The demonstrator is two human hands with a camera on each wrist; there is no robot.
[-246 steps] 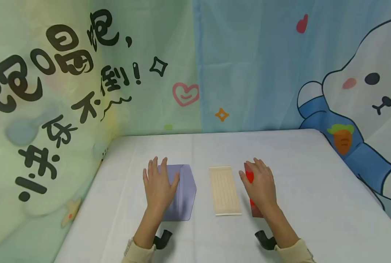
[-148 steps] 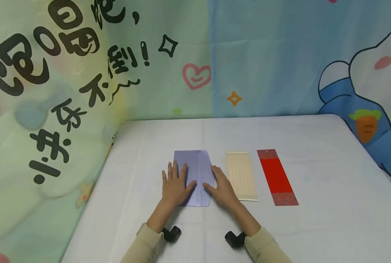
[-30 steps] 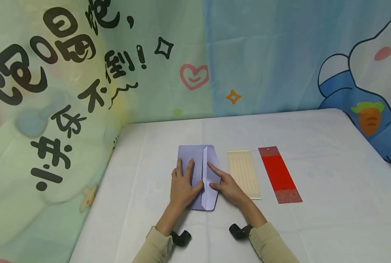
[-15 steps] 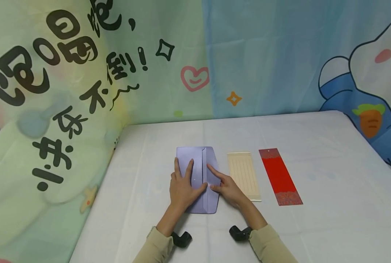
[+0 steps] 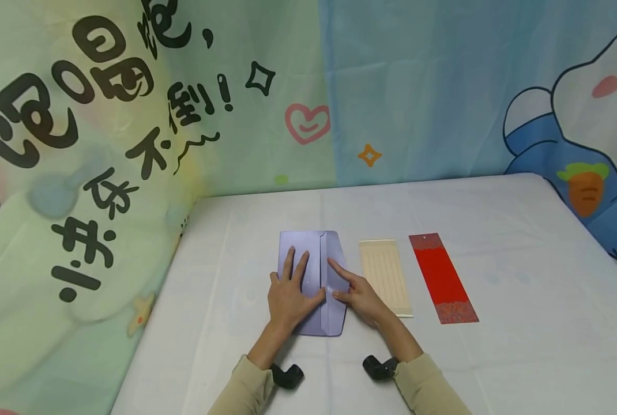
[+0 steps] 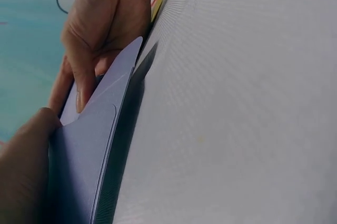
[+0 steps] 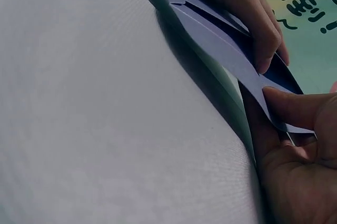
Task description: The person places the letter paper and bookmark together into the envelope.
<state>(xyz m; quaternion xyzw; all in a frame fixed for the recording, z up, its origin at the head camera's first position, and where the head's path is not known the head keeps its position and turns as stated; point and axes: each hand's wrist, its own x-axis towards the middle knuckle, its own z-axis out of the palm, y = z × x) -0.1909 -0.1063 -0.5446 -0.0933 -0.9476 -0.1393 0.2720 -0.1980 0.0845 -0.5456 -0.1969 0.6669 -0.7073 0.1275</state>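
A purple envelope (image 5: 312, 248) lies on the white table with its flap raised along the right side. My left hand (image 5: 290, 300) rests on the envelope body, fingers spread and thumb reaching to the opening by the flap. In the left wrist view, the left thumb (image 6: 29, 150) touches the envelope (image 6: 79, 155) near its opening. My right hand (image 5: 365, 300) pinches the flap's outer edge. The right wrist view has the right thumb on top of the flap (image 7: 226, 50) and other fingers of the right hand (image 7: 295, 176) beneath it. The envelope's inside is mostly hidden.
Just right of the envelope lies a cream lined paper strip (image 5: 386, 276). Farther right is a red card strip (image 5: 440, 276) with patterned ends. A printed curtain (image 5: 246, 161) hangs behind and left of the white table (image 5: 537, 323).
My right hand has left the red strip and moved left to the envelope's flap, now lifted. The envelope has turned slightly. Lately only my left fingers have shifted a little.
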